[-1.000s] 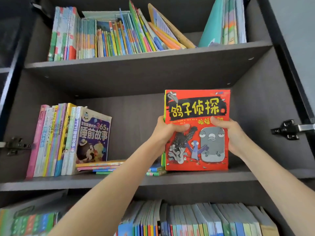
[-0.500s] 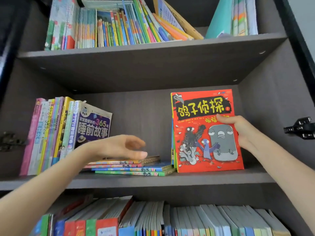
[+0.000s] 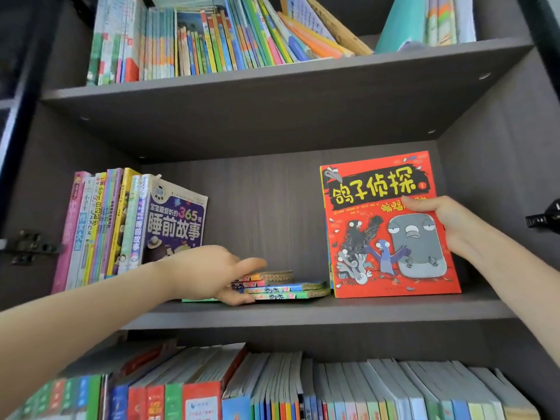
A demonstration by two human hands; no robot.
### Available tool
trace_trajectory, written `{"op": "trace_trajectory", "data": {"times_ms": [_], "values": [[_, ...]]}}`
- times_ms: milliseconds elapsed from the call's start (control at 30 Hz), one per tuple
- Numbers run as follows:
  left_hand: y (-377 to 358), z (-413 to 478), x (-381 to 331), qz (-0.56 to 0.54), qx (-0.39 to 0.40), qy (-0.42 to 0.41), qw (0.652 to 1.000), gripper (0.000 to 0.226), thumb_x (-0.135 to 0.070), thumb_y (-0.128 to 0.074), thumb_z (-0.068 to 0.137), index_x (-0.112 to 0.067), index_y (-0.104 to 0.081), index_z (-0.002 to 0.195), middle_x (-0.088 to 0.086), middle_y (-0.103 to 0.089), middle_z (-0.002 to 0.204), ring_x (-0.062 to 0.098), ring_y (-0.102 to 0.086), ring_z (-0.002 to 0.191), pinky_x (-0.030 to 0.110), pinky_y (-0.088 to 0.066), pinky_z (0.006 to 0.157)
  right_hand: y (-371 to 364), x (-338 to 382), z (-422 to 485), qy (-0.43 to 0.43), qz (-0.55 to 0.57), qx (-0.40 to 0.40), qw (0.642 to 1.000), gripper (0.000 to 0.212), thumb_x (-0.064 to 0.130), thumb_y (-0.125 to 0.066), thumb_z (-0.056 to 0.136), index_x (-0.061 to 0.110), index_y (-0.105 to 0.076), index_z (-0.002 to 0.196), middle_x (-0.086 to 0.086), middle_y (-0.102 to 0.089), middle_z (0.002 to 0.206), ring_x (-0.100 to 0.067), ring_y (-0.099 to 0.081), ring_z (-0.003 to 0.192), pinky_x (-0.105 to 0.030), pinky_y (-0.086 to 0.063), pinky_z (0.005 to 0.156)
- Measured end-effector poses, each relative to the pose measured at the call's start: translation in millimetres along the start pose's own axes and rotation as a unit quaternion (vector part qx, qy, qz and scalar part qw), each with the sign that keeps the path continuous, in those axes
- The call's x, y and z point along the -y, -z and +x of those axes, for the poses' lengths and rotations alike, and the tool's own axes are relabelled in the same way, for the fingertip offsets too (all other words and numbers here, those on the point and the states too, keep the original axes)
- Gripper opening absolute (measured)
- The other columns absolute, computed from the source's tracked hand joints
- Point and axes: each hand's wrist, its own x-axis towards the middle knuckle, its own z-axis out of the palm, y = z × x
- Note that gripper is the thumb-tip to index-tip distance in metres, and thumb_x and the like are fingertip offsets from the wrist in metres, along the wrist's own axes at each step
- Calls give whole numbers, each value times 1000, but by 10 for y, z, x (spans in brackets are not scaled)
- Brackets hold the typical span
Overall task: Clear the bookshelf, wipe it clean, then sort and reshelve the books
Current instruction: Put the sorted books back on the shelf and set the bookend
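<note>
the red book [image 3: 391, 237] stands upright on the middle shelf [image 3: 363, 310] of the bookshelf, towards the right side, its cover facing out and its bottom edge resting on the board. the right hand [image 3: 445, 225] grips it at the right edge, thumb pressed on the front cover and fingers hidden behind it. thin blue and green edges of other books show just behind its left side.

the left hand [image 3: 206, 274] reaches in from the lower left to a flat stack of thin books [image 3: 288, 289] lying on the same shelf, just left of the red book. it closes round the stack's left end, thumb stretched over the top and fingers curled at the bottom front edge, touching the lowest book.

further left on this shelf a row of upright books [image 3: 103, 228] leans against the side wall, and a purple storybook [image 3: 175, 219] at its right end tilts with its cover showing, well apart from the red book.

the top shelf holds a packed row of thin books [image 3: 212, 37], the right ones slanting, and a teal book [image 3: 397, 28] leaning at the far right. the bottom shelf is full of books [image 3: 333, 389] standing on end. a dark hinge [image 3: 542, 219] sticks out at the right edge of the frame and another hinge [image 3: 27, 247] at the left.
</note>
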Motion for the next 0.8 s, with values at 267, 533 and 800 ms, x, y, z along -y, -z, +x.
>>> {"op": "trace_trajectory", "data": {"times_ms": [267, 533, 800], "values": [[-227, 224, 61, -152, -60, 142, 976, 53, -47, -62, 86, -21, -38, 125, 1, -64, 112, 18, -61, 93, 26, -44, 71, 5, -17, 21, -10, -7, -7, 1000, 27, 27, -73, 73, 16, -65, 97, -7, -75, 84, -28, -69, 83, -41, -53, 75], [-293, 347, 261, -163, -166, 272, 934, 42, -45, -58, 89, -13, -43, 112, 6, -66, 100, 24, -63, 84, 33, -49, 69, 17, -15, -8, 4, 16, -35, 999, 18, 21, -71, 78, 15, -65, 94, -7, -74, 79, -24, -71, 65, -39, -52, 69], [-281, 142, 787, -408, -364, 536, 643, 33, -34, -62, 90, -4, -52, 100, 10, -65, 89, 23, -63, 71, 36, -54, 57, -281, -72, -20, 11, 34, -61, 997, 50, 18, -78, 62, 10, -65, 109, -14, -71, 97, -29, -71, 67, -42, -54, 75]]}}
